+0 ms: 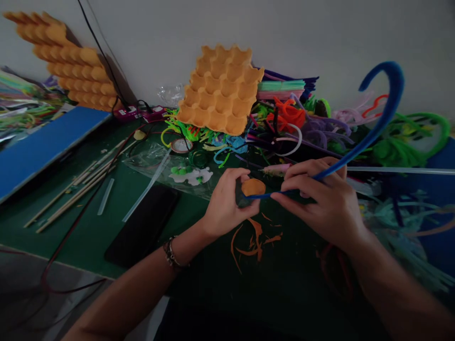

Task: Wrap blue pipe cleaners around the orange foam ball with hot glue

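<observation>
My left hand (227, 201) is closed around an orange cup-shaped piece (253, 187) that looks cut from an egg tray. Between the fingers of my right hand (322, 194) runs a long blue pipe cleaner (373, 135), its thick free end curling up above the hand. The pipe cleaner's other end lies along the near rim of the orange piece, by my left fingertips; whether it is fixed there I cannot tell. Orange trimmings (256, 241) lie on the dark green table (209, 279) below my hands.
An orange egg tray (220, 90) leans at the back beside heaped coloured pipe cleaners (287, 113). A black phone (142, 225), wooden sticks (81, 189) and clear glue sticks (105, 196) lie left. A glue gun (277, 169) is behind my hands. A cable (81, 215) crosses the left side.
</observation>
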Available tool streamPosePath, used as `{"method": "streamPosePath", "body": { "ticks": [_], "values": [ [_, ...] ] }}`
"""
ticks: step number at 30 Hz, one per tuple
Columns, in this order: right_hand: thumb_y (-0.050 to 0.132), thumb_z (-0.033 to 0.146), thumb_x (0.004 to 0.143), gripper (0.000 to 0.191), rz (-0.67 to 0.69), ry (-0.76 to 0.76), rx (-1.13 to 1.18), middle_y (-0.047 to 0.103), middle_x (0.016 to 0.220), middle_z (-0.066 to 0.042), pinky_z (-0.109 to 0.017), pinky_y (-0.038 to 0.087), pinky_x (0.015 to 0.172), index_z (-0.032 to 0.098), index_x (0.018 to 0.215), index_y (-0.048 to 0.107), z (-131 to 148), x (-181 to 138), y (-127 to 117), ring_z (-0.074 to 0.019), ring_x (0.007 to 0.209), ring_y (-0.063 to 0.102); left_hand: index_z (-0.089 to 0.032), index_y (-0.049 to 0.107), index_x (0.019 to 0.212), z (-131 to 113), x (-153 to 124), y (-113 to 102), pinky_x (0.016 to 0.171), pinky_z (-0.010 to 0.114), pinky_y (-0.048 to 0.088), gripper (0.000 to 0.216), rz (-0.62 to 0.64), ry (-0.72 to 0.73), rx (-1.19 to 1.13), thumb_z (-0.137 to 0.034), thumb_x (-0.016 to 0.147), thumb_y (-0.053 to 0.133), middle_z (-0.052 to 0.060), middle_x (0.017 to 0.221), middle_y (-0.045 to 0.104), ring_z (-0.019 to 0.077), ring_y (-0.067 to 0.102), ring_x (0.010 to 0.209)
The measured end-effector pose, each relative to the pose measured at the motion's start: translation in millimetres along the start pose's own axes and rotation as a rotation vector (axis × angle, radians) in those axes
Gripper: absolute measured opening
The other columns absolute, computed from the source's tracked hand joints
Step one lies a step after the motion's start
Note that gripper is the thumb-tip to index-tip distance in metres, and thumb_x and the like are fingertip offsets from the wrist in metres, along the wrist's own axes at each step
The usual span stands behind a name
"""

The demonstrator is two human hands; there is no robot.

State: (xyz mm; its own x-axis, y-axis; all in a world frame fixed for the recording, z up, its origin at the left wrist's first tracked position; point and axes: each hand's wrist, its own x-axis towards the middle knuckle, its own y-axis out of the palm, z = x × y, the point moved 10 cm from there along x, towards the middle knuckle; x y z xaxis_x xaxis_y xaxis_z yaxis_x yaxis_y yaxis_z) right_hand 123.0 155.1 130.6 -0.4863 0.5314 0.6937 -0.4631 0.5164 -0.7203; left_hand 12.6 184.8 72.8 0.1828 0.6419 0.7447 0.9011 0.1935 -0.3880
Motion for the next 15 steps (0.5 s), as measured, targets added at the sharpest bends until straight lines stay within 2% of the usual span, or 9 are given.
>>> {"method": "streamPosePath", "body": {
  "ticks": [4, 15],
  "values": [
    [0.06, 0.033, 0.082, 0.014, 0.006, 0.047, 0.029, 0.065, 0.079, 0.001, -0.039, 0.036, 0.072, 0.026, 0.074, 0.051, -9, 0, -1, -0.0197, 0.077, 0.061, -0.022, 0.041, 0.096, -2, 0, 2, 0.071, 0.03, 0.046, 0.039, 0.015, -0.007, -0.029, -0.017, 0.066, 0.065, 0.001, 0.086, 0.047, 0.0165, 0.053, 0.08],
    [0.062, 0.03, 0.081, 0.01, 0.045, 0.086, 0.171, 0.064, 0.078, -0.001, -0.039, 0.043, 0.071, 0.025, 0.075, 0.056, -21, 0, -2, -0.0206, 0.079, 0.062, -0.023, 0.043, 0.097, -4, -1, 2, 0.076, 0.033, 0.046, 0.038, 0.015, -0.036, -0.281, -0.016, 0.067, 0.065, 0.003, 0.093, 0.05, 0.0174, 0.054, 0.088]
  ]
}}
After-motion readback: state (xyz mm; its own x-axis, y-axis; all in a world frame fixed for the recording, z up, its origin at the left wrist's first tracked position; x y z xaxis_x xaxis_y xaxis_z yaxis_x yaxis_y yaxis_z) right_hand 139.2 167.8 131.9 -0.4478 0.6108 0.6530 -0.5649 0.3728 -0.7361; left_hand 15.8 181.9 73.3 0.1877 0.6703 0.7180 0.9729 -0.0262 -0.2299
